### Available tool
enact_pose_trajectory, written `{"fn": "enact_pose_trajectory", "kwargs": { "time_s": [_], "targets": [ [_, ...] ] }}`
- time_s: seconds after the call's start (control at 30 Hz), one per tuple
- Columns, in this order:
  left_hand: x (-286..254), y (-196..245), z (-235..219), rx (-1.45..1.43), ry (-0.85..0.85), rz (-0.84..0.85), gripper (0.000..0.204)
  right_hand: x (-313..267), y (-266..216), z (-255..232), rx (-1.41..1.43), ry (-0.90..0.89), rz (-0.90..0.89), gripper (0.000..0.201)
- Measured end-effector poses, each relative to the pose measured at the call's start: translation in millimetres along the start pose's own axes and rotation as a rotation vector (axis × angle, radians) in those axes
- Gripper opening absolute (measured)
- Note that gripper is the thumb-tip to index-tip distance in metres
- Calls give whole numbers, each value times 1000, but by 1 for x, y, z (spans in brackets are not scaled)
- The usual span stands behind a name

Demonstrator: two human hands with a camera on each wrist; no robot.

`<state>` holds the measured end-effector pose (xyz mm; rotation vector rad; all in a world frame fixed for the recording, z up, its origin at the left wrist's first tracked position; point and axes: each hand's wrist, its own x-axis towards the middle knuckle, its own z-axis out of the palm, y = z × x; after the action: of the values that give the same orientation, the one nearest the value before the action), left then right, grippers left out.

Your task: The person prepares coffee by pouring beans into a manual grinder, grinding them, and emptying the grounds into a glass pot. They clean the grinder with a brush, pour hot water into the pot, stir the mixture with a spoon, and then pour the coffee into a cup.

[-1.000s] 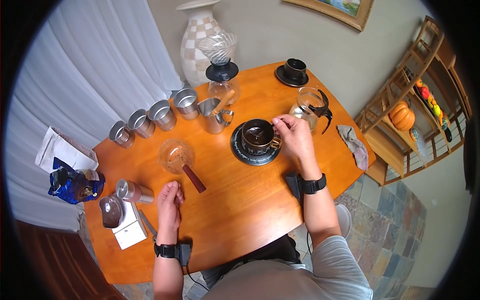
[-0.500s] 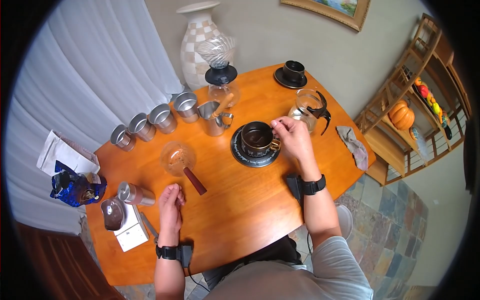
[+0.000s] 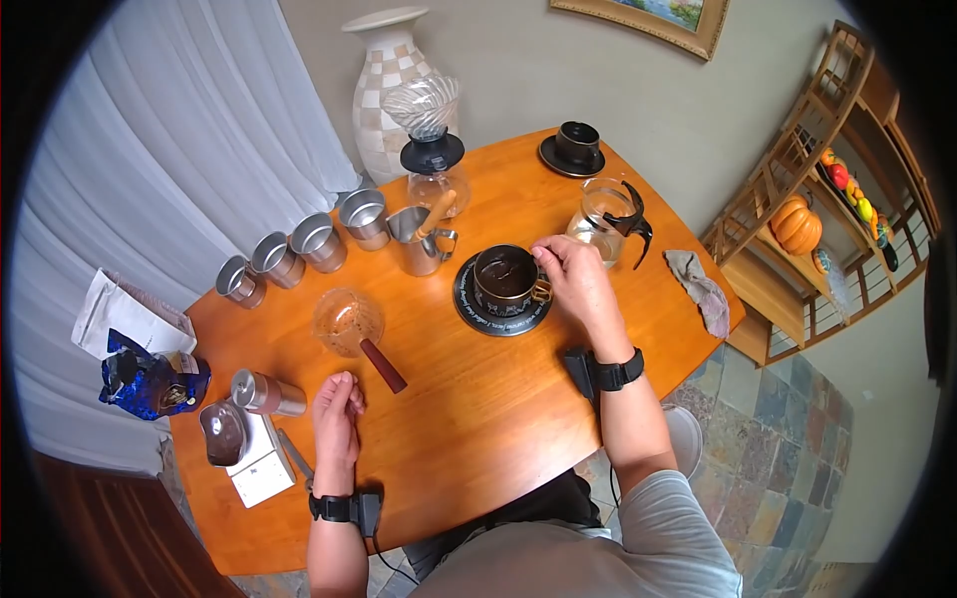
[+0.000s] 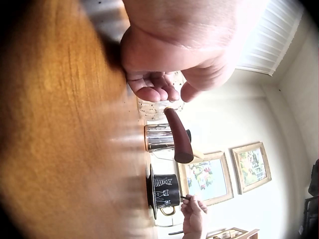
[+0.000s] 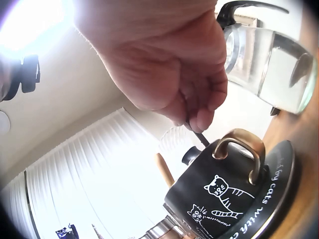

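Fingers point(image 5: 202, 117) of the right hand point(image 3: 576, 276) pinched a thin stirrer point(image 5: 201, 138) dipped into the black cup point(image 3: 505, 276) on its saucer point(image 3: 469, 304) mid-tabletop point(image 3: 478, 399), presumably to stir; left hand point(image 3: 336, 417) rested loosely curled, holding nothing.

We are in a home, in a dining or living corner. A polished wooden table point(image 3: 478, 399) stands on a slate-tile floor point(image 3: 788, 439). White curtains point(image 3: 150, 149) hang along one side, and a tall checkered vase point(image 3: 384, 85) stands against the plain wall. A gilt-framed painting point(image 3: 658, 18) hangs above; the left wrist view shows more framed pictures point(image 4: 209, 177). A wooden shelf point(image 3: 827, 189) holds a decorative pumpkin point(image 3: 795, 225) and fruit.
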<state>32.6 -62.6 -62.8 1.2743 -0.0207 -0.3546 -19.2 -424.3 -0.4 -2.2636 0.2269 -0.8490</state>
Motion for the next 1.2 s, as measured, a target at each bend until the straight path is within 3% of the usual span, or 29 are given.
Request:
{"fn": "enact_pose_trajectory", "kwargs": {
  "time_s": [0.1,0.27,0.47,0.67,0.9,1.2],
  "targets": [
    [-1,0,0,4,7,-8,16,-1,5,2,71,-69,29,17],
    [-1,1,1,10,0,4,16,-1,8,3,254,-216,227,18],
    [0,0,-1,-3,-9,1,16,0,20,5,417,-139,292,20],
    [-1,0,-1,9,-2,-2,16,1,8,-2,211,-75,266,26],
    [0,-1,-2,9,-3,-3,16,-1,1,1,286,-149,278,22],
    [-2,2,1,16,16,-10,16,0,3,0,154,8,135,18]
  ]
}}
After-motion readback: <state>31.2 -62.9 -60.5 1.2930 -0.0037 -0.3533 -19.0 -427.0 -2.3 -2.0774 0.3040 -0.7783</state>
